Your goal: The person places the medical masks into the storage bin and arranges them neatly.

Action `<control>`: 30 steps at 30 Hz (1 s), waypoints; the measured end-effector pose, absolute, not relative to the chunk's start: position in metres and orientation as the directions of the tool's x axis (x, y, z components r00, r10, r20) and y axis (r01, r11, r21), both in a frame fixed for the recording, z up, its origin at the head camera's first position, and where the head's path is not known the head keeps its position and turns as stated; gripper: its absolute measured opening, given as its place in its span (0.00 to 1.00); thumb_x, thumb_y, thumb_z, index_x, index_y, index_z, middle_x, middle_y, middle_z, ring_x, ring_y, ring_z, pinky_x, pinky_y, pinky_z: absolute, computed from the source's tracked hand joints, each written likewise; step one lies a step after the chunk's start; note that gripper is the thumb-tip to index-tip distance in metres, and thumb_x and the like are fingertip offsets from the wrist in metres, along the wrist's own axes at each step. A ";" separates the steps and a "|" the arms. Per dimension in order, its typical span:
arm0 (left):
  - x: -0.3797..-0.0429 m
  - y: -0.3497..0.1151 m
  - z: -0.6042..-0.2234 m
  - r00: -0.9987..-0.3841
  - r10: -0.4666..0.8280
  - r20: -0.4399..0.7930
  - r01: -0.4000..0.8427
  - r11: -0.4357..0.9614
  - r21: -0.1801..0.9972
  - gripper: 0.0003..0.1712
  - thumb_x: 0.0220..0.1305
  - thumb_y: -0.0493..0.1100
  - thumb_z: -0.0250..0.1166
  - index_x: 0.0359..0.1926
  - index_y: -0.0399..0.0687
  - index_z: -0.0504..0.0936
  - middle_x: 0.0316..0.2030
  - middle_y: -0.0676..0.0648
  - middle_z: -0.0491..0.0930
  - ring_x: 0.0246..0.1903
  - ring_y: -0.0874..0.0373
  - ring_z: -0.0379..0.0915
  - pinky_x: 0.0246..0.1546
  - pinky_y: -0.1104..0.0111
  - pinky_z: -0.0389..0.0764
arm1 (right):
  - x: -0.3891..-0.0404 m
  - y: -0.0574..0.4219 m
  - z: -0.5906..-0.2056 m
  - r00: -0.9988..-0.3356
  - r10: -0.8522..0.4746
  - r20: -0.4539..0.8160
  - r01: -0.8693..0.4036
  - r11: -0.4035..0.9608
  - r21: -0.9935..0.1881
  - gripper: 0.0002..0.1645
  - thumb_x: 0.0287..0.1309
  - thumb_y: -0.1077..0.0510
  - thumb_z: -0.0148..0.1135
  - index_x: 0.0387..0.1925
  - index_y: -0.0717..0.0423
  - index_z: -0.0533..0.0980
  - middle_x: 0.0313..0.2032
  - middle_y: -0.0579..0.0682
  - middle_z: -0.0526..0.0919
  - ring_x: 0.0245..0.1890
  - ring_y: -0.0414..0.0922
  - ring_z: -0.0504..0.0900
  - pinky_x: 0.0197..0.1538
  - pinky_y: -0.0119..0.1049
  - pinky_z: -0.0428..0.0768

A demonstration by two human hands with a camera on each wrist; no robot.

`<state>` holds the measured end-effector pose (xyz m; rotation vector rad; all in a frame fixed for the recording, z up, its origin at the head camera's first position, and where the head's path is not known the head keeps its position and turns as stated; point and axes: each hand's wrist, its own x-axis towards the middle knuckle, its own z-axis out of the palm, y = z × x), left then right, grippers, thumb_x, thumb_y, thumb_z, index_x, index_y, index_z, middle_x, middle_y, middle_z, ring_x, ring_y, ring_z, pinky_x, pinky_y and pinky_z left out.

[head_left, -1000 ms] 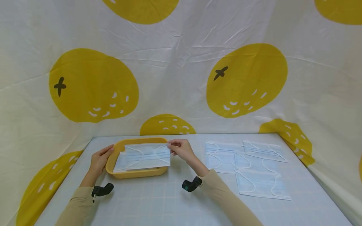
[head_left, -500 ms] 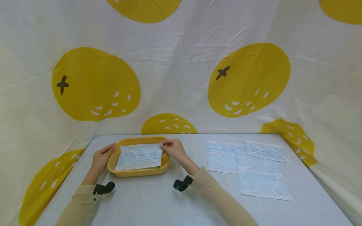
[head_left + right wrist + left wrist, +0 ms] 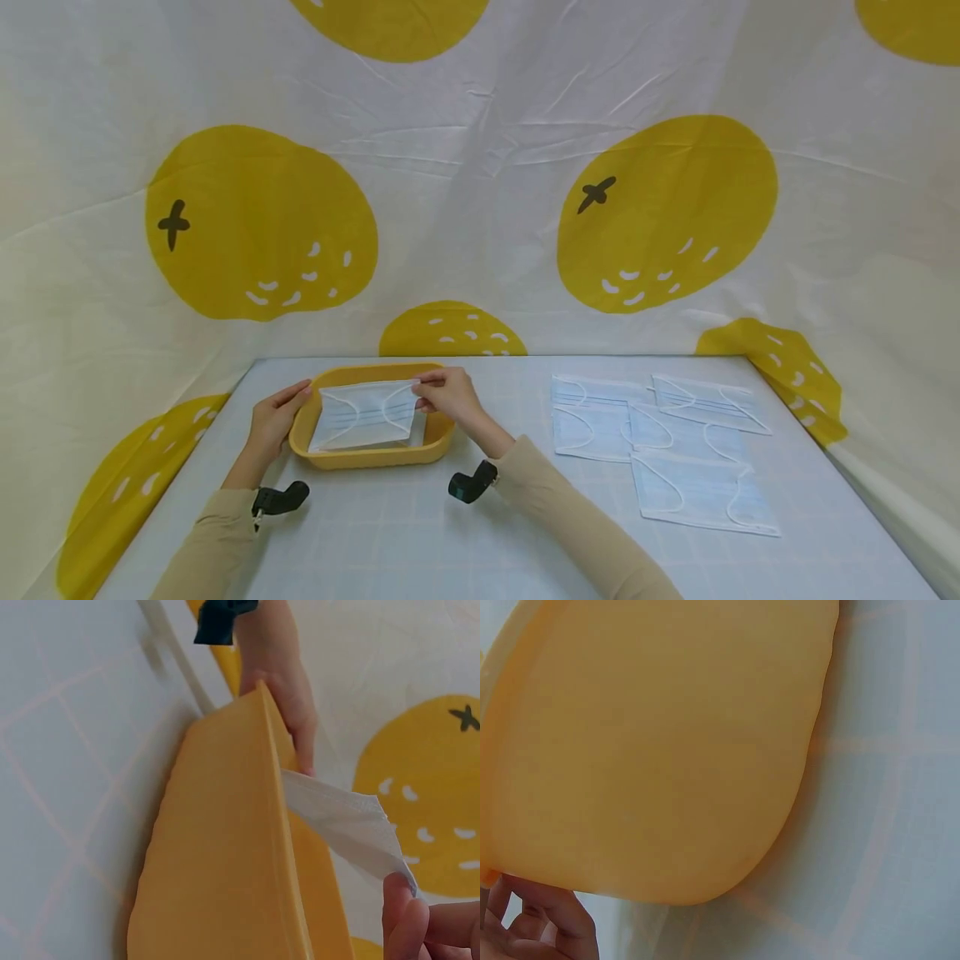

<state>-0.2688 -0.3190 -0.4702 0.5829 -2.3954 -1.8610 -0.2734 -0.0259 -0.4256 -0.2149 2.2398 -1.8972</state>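
My left hand [image 3: 270, 425] grips the left end of a yellow plastic basket [image 3: 375, 457], its fingers at the rim. In the left wrist view the basket's side wall [image 3: 660, 750] fills most of the frame, with curled fingers [image 3: 562, 911] below its rim. My right hand [image 3: 453, 396] pinches the upper right corner of a light-blue disposable face mask [image 3: 371, 412]. The mask's left part lies inside the basket and its right end is lifted, as the right wrist view shows the raised mask [image 3: 345, 821] above the rim. Another pale mask edge [image 3: 417, 429] shows beneath it.
Several face masks [image 3: 682, 467] lie flat and overlapping on the right side of the pale checked table [image 3: 450, 542]. A white curtain with yellow fruit prints [image 3: 480, 217] hangs close behind the table. Black cameras [image 3: 472, 483] sit on both wrists.
My right hand has moved left, bringing the pinched mask from over the basket's right rim to within the basket's opening. The left hand keeps its grip on the basket's left end.
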 end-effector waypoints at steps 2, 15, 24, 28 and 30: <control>-0.269 -0.318 -0.470 -0.931 -0.318 -0.179 -0.254 0.211 0.944 0.36 0.63 0.58 0.62 0.66 0.43 0.69 0.61 0.51 0.74 0.33 0.84 0.70 0.35 0.85 0.78 | -0.274 -0.028 -0.426 -0.968 -0.240 -0.071 0.030 0.168 -0.985 0.12 0.59 0.62 0.64 0.43 0.66 0.82 0.32 0.61 0.87 0.24 0.50 0.85 0.40 0.45 0.85; -0.269 -0.317 -0.469 -0.927 -0.320 -0.195 -0.264 0.191 0.945 0.34 0.67 0.55 0.59 0.68 0.42 0.67 0.69 0.39 0.62 0.31 0.86 0.67 0.34 0.87 0.76 | -0.273 -0.041 -0.433 -0.971 -0.222 -0.084 0.044 0.180 -0.983 0.13 0.58 0.63 0.65 0.43 0.67 0.82 0.33 0.63 0.87 0.19 0.40 0.82 0.30 0.33 0.85; -0.270 -0.316 -0.469 -0.929 -0.324 -0.177 -0.251 0.204 0.946 0.35 0.65 0.56 0.61 0.67 0.42 0.68 0.68 0.40 0.64 0.31 0.87 0.68 0.35 0.88 0.76 | -0.273 -0.042 -0.440 -0.978 -0.207 -0.005 -0.050 0.259 -0.965 0.10 0.57 0.63 0.65 0.39 0.66 0.82 0.31 0.61 0.87 0.17 0.39 0.81 0.26 0.31 0.84; -0.269 -0.316 -0.469 -0.933 -0.312 -0.178 -0.250 0.208 0.946 0.35 0.66 0.56 0.59 0.67 0.42 0.67 0.69 0.39 0.63 0.32 0.86 0.67 0.35 0.88 0.76 | -0.274 -0.041 -0.443 -0.980 -0.192 0.043 -0.105 0.324 -0.940 0.07 0.56 0.62 0.67 0.35 0.62 0.83 0.27 0.55 0.87 0.18 0.43 0.83 0.25 0.31 0.83; -0.269 -0.316 -0.469 -0.934 -0.310 -0.179 -0.251 0.212 0.944 0.35 0.66 0.56 0.59 0.68 0.42 0.67 0.69 0.39 0.62 0.33 0.86 0.66 0.36 0.88 0.76 | -0.274 -0.041 -0.444 -0.980 -0.192 0.058 -0.123 0.346 -0.930 0.06 0.55 0.62 0.68 0.34 0.61 0.83 0.26 0.53 0.87 0.20 0.44 0.84 0.24 0.30 0.83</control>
